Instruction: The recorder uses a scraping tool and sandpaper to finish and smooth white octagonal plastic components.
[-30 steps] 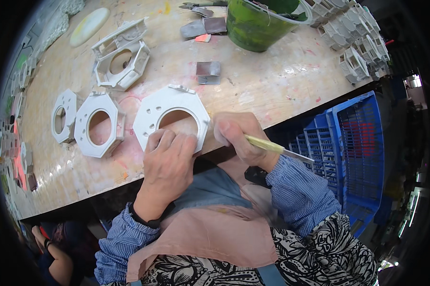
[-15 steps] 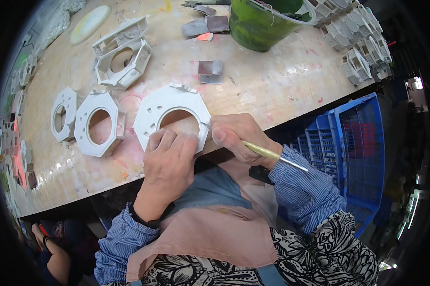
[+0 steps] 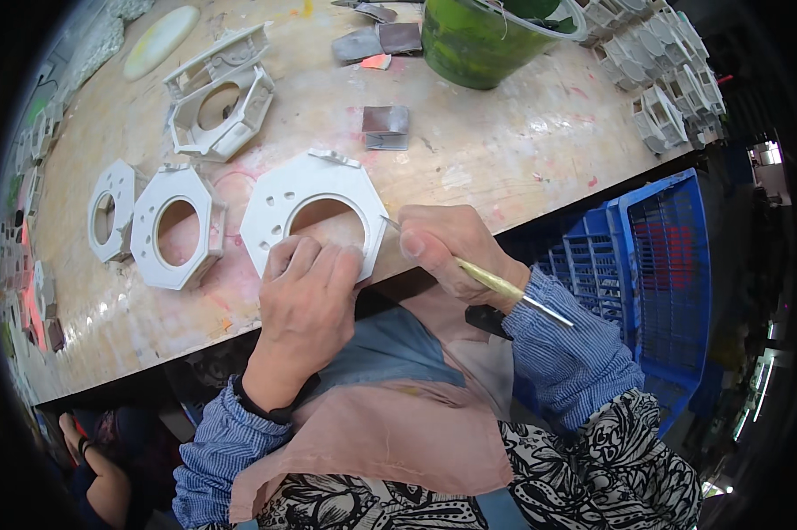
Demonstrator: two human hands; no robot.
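presently, at the far left of the wooden table [image 3: 504, 150], well apart from the fingers, lie a small white octagonal plate [image 3: 109, 210] and beside it a thicker white octagonal ring [image 3: 179, 228]; beyond them sits an open white frame [image 3: 222, 106]. left hand [image 3: 305, 305] lies palm down, fingers [image 3: 314, 261] pressed flat on the near edge of the white octagonal piece [image 3: 283, 199], which rests at the table's near edge, its round opening just beyond the fingertips. right hand [image 3: 451, 247] is closed around a thin yellow-handled tool [image 3: 495, 283], the metal tip touching the piece's right rim just beside the left fingertips. beyond the right fingers lie a small grey block [image 3: 386, 126] and a green bucket [image 3: 478, 40]; to their right stands a blue crate [image 3: 654, 256], with stacked white parts [image 3: 663, 79] at the table's far right.
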